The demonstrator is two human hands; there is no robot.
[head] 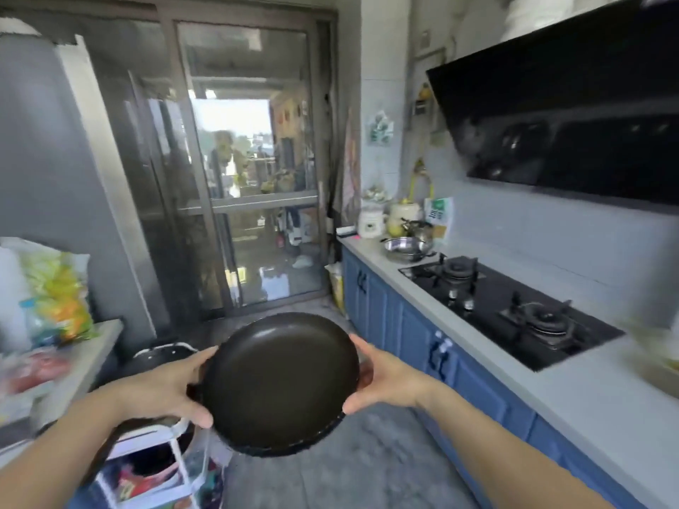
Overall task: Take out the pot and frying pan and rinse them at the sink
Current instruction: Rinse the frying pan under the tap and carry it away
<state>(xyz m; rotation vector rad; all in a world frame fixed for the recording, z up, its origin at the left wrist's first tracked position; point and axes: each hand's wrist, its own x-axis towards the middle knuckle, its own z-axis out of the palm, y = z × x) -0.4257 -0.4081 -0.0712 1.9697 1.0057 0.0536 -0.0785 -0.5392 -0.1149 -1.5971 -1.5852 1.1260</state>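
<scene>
Black and slick-looking, the frying pan (280, 383) hangs tilted over the floor, pinched at opposite rims by the left hand (172, 389) and right hand (382, 376), so it could slip and drop on the way to a sink not in view.

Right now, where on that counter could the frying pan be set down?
Bare counter lies right of the gas hob, and a strip runs along its front edge. The far end is crowded with a steel bowl, kettle and jars. Both hands grip the frying pan.
</scene>
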